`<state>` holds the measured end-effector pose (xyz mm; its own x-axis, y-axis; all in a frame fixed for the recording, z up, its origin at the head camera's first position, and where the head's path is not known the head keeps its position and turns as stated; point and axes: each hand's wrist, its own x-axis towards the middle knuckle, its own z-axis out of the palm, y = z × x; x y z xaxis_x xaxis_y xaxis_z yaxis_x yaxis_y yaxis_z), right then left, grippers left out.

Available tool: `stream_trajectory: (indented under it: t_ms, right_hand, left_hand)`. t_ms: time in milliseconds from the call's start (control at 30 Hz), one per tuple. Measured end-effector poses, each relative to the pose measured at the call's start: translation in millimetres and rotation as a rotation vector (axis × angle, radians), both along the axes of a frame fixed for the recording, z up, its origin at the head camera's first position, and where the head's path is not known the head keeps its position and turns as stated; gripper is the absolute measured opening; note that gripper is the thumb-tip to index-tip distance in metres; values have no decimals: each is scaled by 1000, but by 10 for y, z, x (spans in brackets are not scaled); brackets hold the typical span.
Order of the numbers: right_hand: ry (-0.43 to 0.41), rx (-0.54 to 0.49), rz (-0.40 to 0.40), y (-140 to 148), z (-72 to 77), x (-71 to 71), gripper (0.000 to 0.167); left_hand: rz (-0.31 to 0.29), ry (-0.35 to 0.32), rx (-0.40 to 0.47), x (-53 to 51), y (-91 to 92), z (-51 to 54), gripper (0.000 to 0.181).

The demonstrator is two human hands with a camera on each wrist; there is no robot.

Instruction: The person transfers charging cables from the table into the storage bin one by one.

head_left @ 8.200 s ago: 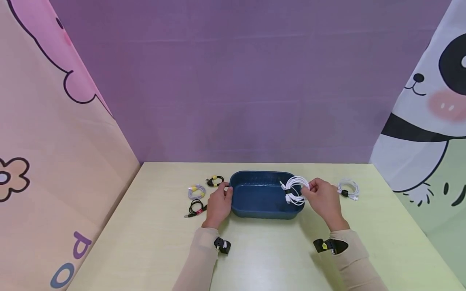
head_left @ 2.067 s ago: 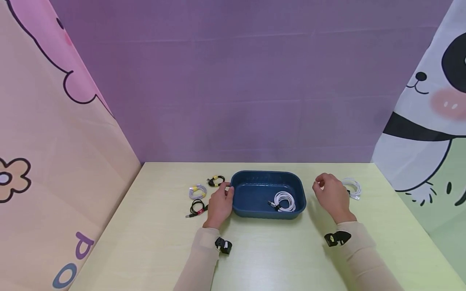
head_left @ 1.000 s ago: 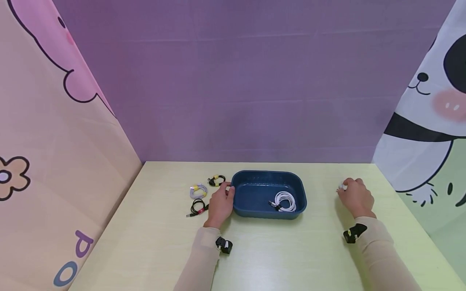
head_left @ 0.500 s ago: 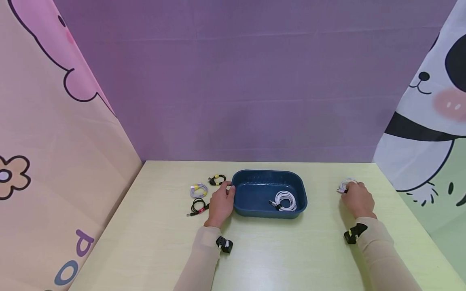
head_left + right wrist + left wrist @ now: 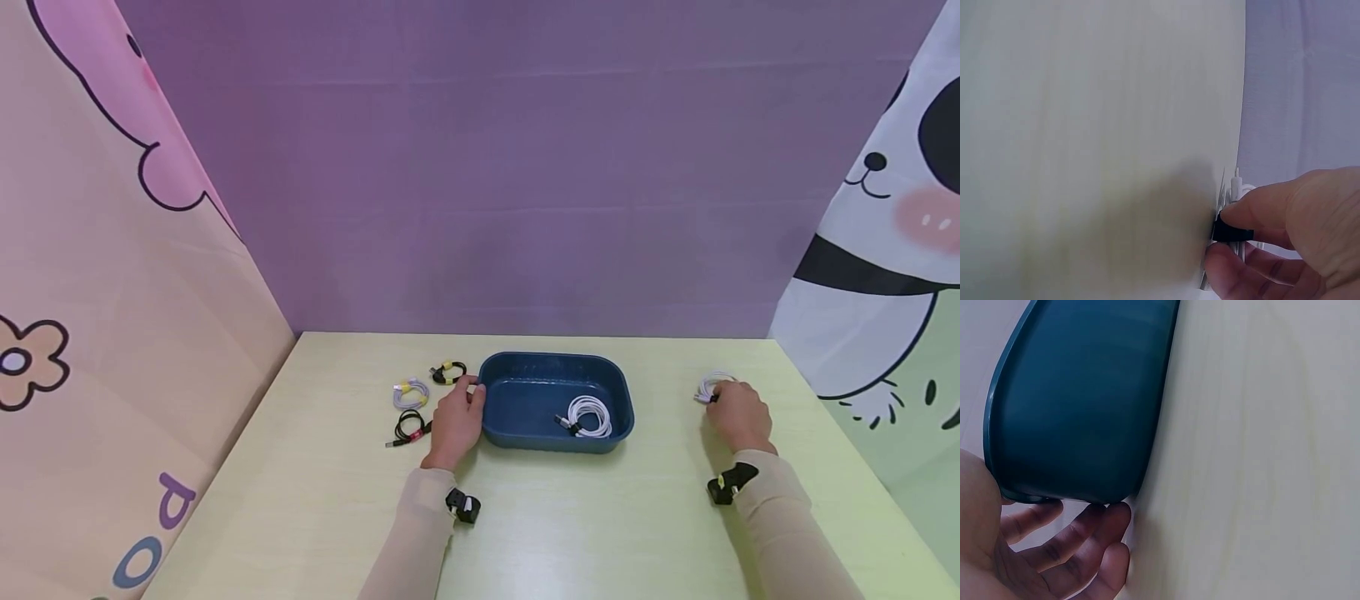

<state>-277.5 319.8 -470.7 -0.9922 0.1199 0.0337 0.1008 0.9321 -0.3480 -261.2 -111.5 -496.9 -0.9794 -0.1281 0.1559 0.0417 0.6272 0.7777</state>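
Note:
A blue tray (image 5: 521, 404) lies on the table, with a coiled white cable (image 5: 589, 417) at its right end. My left hand (image 5: 453, 423) rests at the tray's left end; in the left wrist view its loosely bent fingers (image 5: 1054, 550) touch the outer wall. Further right, my right hand (image 5: 740, 414) pinches a second coiled white cable (image 5: 711, 386), which it partly covers. In the right wrist view the thumb and a finger press on a black strap (image 5: 1232, 231) around that cable, beside its light-coloured plugs.
Left of the tray lie three small coiled cables: a black one with yellow ties (image 5: 448, 372), a pale grey one with yellow ties (image 5: 411, 394), and a black one with a red tie (image 5: 410, 428). A purple backdrop (image 5: 510, 167) stands behind the table.
The first white cable went from my right hand into the tray. That hand then moved right and took hold of the second white cable. My left hand stayed at the tray.

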Motion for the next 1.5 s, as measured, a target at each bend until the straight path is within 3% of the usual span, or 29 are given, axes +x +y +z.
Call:
stream_trajectory:
  t_ms: [1067,1500]
  right_hand:
    - [136,-61,-31,4,-55,47,30]
    - [241,-126,-36,-157,78,98,28]
  left_hand:
    - [0,0,-8,-13,3,-31,34]
    - [-1,4,-5,-15,-7,-22,34]
